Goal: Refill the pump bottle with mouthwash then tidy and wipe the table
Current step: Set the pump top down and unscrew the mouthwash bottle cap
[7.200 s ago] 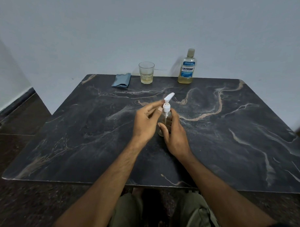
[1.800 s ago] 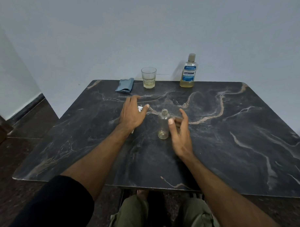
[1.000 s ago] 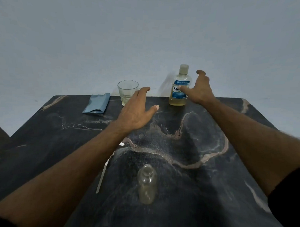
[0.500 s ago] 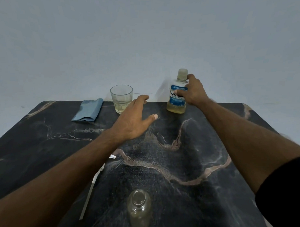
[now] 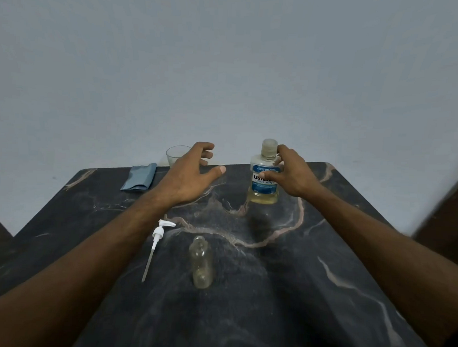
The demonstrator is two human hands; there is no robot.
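Note:
A small clear pump bottle (image 5: 201,262) stands uncapped near the middle of the dark marble table (image 5: 283,292). Its white pump head with a long dip tube (image 5: 155,242) lies flat to the left of it. My right hand (image 5: 291,175) grips a mouthwash bottle (image 5: 264,178) with a blue label and pale yellow liquid, held upright just above the table with its cap on. My left hand (image 5: 190,176) hovers with spread fingers to the left of that bottle and holds nothing.
A drinking glass (image 5: 175,156) with a little yellowish liquid stands at the table's far edge, partly behind my left hand. A folded blue cloth (image 5: 141,176) lies to its left. A pale wall rises right behind the table.
My right hand has lifted the mouthwash bottle from the far edge and brought it nearer to me. My left hand has stayed spread beside it. The view has tilted, showing the pump head again.

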